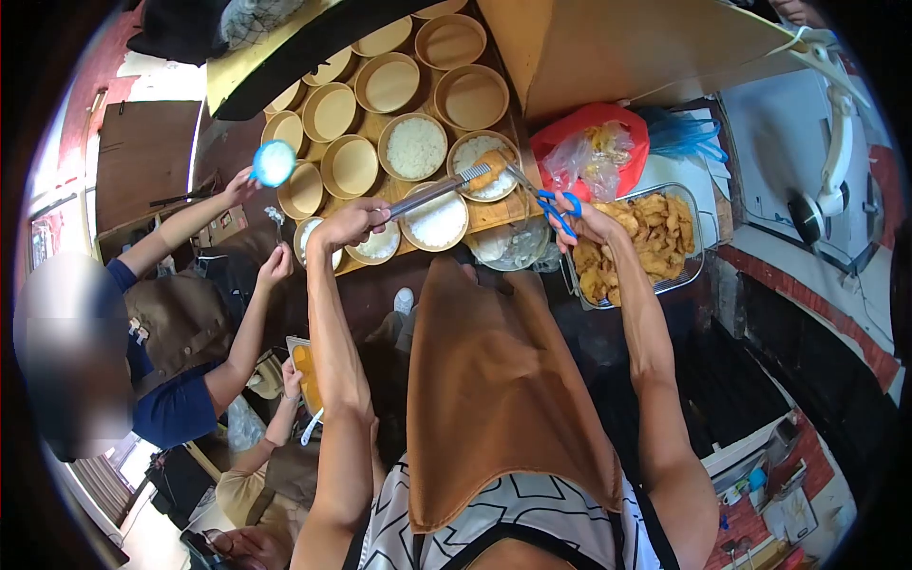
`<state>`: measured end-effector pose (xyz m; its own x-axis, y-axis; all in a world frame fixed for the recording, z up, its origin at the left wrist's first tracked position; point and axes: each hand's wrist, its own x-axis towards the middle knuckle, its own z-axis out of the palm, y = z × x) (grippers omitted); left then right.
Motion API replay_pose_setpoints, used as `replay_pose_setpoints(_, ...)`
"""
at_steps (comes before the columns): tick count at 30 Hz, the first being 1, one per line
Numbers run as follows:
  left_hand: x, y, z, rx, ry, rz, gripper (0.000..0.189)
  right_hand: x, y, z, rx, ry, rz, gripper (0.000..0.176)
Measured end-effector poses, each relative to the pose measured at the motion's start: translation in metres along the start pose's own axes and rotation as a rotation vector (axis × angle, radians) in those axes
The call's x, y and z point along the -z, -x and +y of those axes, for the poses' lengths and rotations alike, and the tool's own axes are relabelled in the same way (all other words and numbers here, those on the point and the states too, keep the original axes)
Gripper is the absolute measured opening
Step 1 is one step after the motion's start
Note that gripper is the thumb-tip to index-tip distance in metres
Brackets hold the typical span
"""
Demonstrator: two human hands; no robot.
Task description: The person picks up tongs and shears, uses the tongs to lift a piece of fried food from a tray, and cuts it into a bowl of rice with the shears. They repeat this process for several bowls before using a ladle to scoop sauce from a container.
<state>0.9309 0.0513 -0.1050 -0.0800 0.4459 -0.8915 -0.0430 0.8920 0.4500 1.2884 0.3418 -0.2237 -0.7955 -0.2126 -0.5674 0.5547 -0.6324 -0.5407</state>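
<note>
My left hand (353,224) grips metal tongs (432,191) that hold a piece of fried meat (487,169) over a bowl of white rice (483,166). My right hand (584,220) holds blue-handled scissors (549,200) whose blades reach the fried piece. Another rice bowl (436,223) lies just below the tongs, and a third rice bowl (413,147) stands behind it. To the right, a metal tray (702,247) is full of fried pieces.
Several empty brown bowls (388,84) cover the table farther back. A red plastic bag (594,142) lies beside the tray. At left a person in a brown apron holds a blue lid (274,162) and a spoon (277,220). Another person crouches lower left.
</note>
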Motion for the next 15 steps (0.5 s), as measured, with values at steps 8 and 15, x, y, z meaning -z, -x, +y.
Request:
replay_pose_setpoints(8, 0.000, 0.003, 0.006, -0.041, -0.024, -0.014, 0.018, -0.004, 0.005, -0.009, 0.037, -0.103, -0.053, 0.062)
replay_pose_setpoints(15, -0.001, 0.000, 0.006, -0.040, -0.023, -0.042, 0.017, -0.008, -0.004, -0.016, 0.009, -0.075, -0.011, 0.063)
